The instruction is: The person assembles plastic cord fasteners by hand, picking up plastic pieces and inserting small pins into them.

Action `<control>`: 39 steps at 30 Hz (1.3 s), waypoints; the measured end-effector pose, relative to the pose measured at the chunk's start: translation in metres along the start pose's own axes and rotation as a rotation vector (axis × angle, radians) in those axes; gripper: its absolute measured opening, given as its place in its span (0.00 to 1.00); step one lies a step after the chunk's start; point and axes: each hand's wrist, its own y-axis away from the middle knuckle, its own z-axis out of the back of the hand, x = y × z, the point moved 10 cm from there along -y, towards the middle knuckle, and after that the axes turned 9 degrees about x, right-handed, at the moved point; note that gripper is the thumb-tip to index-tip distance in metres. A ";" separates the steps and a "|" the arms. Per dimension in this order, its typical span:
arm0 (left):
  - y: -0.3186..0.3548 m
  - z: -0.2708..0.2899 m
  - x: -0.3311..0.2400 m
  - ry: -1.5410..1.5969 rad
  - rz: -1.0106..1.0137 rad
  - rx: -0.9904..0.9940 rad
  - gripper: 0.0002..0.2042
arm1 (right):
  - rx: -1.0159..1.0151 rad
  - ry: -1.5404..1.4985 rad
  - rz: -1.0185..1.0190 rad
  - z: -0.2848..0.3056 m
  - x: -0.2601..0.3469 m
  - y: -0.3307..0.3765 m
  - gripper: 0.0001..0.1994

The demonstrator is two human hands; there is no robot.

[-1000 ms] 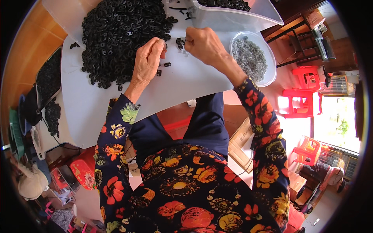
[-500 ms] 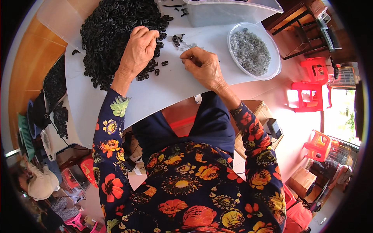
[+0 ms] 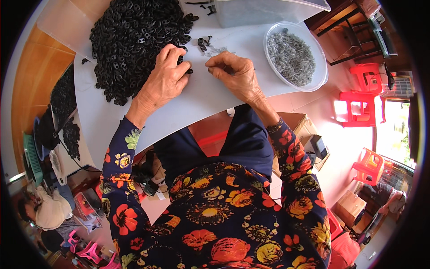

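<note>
Bright daylight, overexposed right-hand opening point(image 3: 397, 130), fisheye distortion

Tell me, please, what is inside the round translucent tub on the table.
Inside the round translucent tub is a heap of small clear pieces, with one dark piece near the far edge. Anything beneath the heap's surface is covered and cannot be seen.

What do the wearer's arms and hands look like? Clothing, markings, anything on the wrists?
Left hand and right hand: bare, no gloves or watch visible. Left sleeve and right sleeve: long, dark navy, printed with red, orange and yellow flowers; a pale green motif sits near the left cuff.
</note>
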 end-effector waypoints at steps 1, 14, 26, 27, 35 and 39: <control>0.000 0.000 0.000 0.000 0.001 -0.001 0.12 | 0.005 0.023 0.010 0.000 0.004 0.000 0.06; -0.011 -0.006 -0.008 0.021 0.007 -0.008 0.08 | 0.072 -0.071 -0.015 -0.012 -0.005 -0.008 0.05; -0.004 -0.056 0.027 1.363 0.405 -0.032 0.08 | 0.041 -0.376 0.006 -0.003 -0.010 -0.011 0.03; -0.004 -0.059 0.026 1.429 0.394 -0.020 0.09 | 0.020 -0.369 0.001 -0.002 -0.011 -0.011 0.04; -0.001 -0.059 0.025 1.500 0.427 -0.197 0.08 | -0.071 -0.395 -0.007 0.002 -0.017 -0.012 0.05; 0.000 -0.063 0.026 1.535 0.431 -0.240 0.07 | -0.065 -0.390 -0.007 0.002 -0.017 -0.012 0.06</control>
